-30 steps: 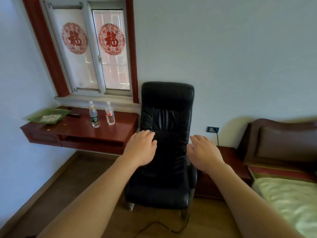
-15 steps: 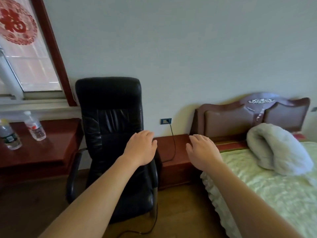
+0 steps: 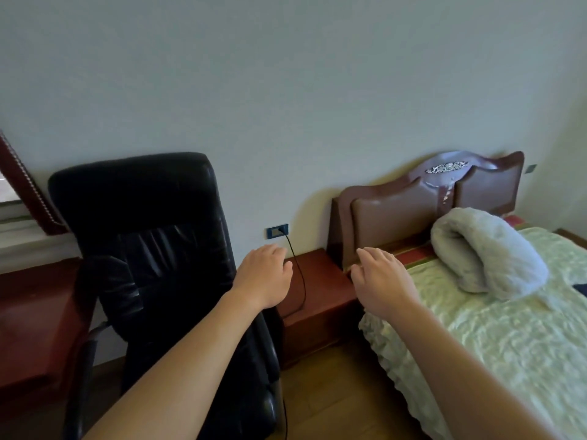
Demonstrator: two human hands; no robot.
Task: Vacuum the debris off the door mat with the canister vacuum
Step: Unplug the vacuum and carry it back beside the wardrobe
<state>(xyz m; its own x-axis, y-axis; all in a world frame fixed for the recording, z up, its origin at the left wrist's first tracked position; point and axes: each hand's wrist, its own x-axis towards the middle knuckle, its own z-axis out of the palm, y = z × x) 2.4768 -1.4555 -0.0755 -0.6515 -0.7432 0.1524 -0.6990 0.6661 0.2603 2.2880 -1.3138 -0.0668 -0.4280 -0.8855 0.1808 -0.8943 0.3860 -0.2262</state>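
Note:
Neither the door mat nor the canister vacuum is in view. My left hand and my right hand are both stretched out in front of me at mid-height, palms down, fingers relaxed, holding nothing. A black power cord is plugged into the dark wall socket. It runs down over the bedside cabinet, then shows again on the floor beside the chair.
A black leather office chair stands at the left against the wall. A red-brown bedside cabinet sits between it and the bed, which carries a rolled grey blanket. A wooden desk fills the far left. Wood floor lies below.
My view has swung to the right: the window, bottles and desk slid out at the left, and the bed and blanket came in. Both hands keep the same outstretched pose.

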